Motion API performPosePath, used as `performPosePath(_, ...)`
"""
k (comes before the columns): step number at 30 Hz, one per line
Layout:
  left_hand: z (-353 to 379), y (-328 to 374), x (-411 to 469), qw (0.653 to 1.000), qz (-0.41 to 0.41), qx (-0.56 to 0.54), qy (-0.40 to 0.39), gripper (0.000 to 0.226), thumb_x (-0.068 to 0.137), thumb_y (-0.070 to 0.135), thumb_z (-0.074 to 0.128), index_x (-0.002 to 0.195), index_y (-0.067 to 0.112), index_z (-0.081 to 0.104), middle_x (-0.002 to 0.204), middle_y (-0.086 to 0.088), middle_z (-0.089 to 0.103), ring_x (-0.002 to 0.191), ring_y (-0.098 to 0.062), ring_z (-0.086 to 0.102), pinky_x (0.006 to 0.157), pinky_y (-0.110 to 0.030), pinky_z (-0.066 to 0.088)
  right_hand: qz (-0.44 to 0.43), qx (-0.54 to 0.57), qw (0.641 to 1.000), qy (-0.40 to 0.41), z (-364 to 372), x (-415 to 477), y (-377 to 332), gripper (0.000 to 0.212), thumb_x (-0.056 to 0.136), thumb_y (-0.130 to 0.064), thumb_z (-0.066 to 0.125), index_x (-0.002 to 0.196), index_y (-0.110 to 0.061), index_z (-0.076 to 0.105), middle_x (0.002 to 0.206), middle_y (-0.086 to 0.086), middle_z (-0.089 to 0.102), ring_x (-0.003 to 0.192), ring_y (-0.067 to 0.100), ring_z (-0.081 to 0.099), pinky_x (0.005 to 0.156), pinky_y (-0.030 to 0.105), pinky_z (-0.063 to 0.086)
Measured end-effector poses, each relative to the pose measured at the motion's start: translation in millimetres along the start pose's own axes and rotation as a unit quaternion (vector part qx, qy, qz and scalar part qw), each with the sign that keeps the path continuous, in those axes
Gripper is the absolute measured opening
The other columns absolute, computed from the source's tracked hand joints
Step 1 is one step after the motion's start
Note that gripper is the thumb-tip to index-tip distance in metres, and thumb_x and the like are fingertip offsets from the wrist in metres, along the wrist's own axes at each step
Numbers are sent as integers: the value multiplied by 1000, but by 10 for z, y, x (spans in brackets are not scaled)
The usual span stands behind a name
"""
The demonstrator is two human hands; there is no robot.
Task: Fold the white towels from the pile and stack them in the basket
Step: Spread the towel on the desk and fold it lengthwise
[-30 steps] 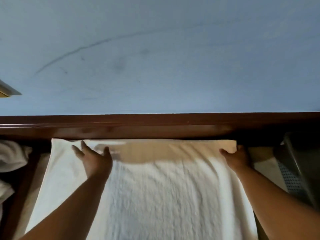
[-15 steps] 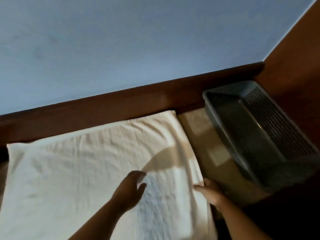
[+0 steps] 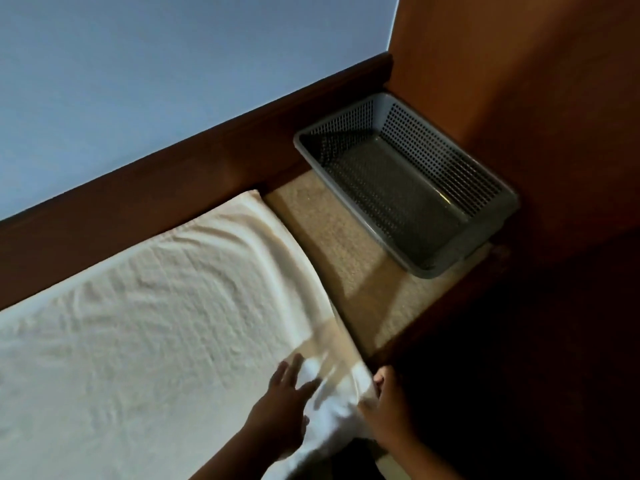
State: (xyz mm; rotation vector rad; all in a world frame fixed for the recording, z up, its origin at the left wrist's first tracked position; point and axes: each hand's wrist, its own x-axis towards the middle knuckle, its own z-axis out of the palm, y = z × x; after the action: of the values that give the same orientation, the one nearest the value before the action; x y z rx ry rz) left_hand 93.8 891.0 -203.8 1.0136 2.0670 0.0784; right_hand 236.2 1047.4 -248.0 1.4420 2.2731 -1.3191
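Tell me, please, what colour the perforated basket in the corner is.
The basket is grey; the head view shows it.

Wall: a pale blue painted wall (image 3: pixel 173 81) fills the upper left of my feed, plain and evenly lit.
Rail: a dark brown polished wooden rail (image 3: pixel 173 181) runs diagonally beneath the wall, rising to the corner.
Side panel: a flat reddish-brown wooden panel (image 3: pixel 536 81) stands upright on the right, meeting the rail's end.
Surface: a beige nubby fabric surface (image 3: pixel 346 258) lies below the rail, crossed by a slanting band of light.
Lower right: deep shadow (image 3: pixel 519 375), too dark for me to read.
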Motion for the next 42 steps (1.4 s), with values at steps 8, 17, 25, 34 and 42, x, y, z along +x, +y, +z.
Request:
performPosePath(8, -105, -168, 105, 995, 41, 33, -84, 84, 101, 9, 54, 159, 45, 4, 158, 4, -37, 148, -19, -25, 121, -36, 24, 38, 25, 998, 32, 387, -309, 269, 53, 71, -52, 81, 101, -24, 46, 97, -3, 53, 90, 19, 58, 73, 32, 47)
performPosePath(17, -55, -304, 152, 991, 68, 59, -95, 87, 100, 10, 55, 157, 47, 2, 157, 8, -36, 148, -14, -22, 121, -32, 19, 184, -26, 981, 48, 447, -252, 527, 53, 102, -20, 50, 152, -10, 35, 149, 9, 47, 136, 28, 46, 103, 34, 40)
performPosePath(25, -42, -403, 140, 992, 93, 52, -71, 86, 100, 6, 52, 156, 50, 4, 152, 13, -37, 144, -8, -21, 118, -25, 19, 245, 142, 948, 142, 46, -348, 591, 33, 101, -13, 52, 132, -7, 59, 129, 19, 61, 116, 36, 58, 95, 44, 48)
performPosePath(34, -14, -328, 79, 995, 72, 42, -57, 80, 101, 9, 52, 158, 44, 8, 160, 9, -30, 152, -14, -17, 122, -32, 17, 105, 157, 978, 88, -120, -770, 374, 30, 100, -42, 51, 104, -15, 65, 93, -1, 64, 93, 20, 63, 76, 31, 45)
performPosePath(42, -32, -292, 42, 995, 48, 60, -58, 79, 102, 12, 54, 159, 43, 8, 164, 6, -25, 154, -17, -13, 122, -36, 20, 252, 122, 958, -65, -336, -474, 605, 33, 104, -33, 50, 118, -5, 59, 120, 19, 56, 108, 31, 56, 89, 36, 43)
